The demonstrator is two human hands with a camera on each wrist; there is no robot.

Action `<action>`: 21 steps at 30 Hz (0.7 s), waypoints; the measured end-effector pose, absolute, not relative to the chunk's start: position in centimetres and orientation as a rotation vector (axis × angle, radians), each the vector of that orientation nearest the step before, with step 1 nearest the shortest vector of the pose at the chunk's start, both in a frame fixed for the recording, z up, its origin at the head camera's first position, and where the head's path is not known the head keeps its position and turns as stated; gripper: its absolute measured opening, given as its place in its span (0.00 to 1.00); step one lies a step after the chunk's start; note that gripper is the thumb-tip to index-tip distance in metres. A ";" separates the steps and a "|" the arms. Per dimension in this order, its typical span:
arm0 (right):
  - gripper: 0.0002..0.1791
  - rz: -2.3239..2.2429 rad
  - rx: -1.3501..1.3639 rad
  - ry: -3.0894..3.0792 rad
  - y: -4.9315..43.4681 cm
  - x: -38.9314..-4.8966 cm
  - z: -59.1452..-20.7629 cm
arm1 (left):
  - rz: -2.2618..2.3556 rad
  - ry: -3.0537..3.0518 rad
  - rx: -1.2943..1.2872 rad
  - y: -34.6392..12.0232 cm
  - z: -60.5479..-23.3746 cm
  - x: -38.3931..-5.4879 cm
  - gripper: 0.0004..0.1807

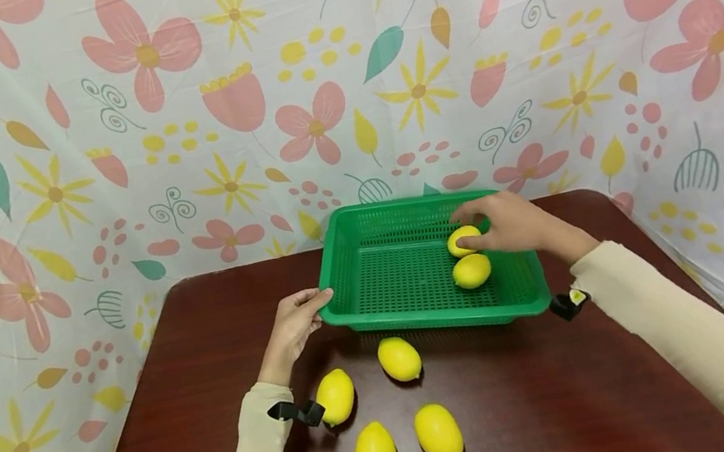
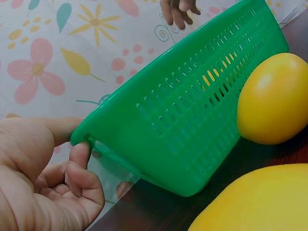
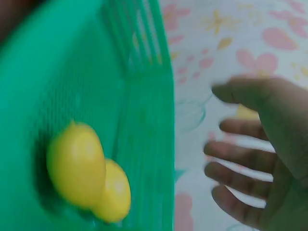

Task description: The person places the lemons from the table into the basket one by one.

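A green plastic basket (image 1: 387, 277) with slotted sides stands on the table. My left hand (image 1: 292, 324) pinches its left rim between thumb and fingers; the left wrist view shows this grip (image 2: 53, 178) closely. Inside the basket's right half lie two lemons, a nearer lemon (image 1: 472, 271) and a farther lemon (image 1: 461, 243) partly behind my thumb in the head view. Above them is my right hand (image 1: 511, 222). The right wrist view shows that hand (image 3: 260, 159) with fingers apart and nothing in it, clear of both lemons.
In front of the basket, several loose lemons lie on the dark red-brown table (image 1: 539, 403): one lemon (image 1: 400, 359) close to the basket, another lemon (image 1: 335, 397) beside my left wrist, others nearer me. A flower-patterned cloth (image 1: 309, 68) hangs behind the table.
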State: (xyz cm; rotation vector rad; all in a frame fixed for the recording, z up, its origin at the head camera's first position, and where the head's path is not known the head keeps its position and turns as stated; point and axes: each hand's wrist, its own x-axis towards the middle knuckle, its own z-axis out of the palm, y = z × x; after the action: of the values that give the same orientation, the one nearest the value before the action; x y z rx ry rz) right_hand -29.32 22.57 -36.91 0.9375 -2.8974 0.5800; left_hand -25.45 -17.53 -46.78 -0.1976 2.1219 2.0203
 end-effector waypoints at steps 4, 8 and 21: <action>0.23 0.693 0.772 -2.778 21.7 -26.6 -37.3 | 2.031 2.120 -0.197 -17.6 -46.9 -25.5 0.27; 0.20 0.784 0.639 -2.697 20.4 -23.2 -37.9 | 2.034 2.121 -0.201 -17.6 -46.8 -25.4 0.27; 0.20 0.922 0.806 -2.651 17.0 -14.3 -41.2 | 2.025 2.125 -0.197 -17.4 -46.8 -25.4 0.27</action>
State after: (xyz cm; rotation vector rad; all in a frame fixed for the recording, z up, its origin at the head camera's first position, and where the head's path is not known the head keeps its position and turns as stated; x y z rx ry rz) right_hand -14.27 17.01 -41.16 0.8057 -2.6512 0.9223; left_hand -25.42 -17.42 -46.82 -0.1965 2.1254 2.0249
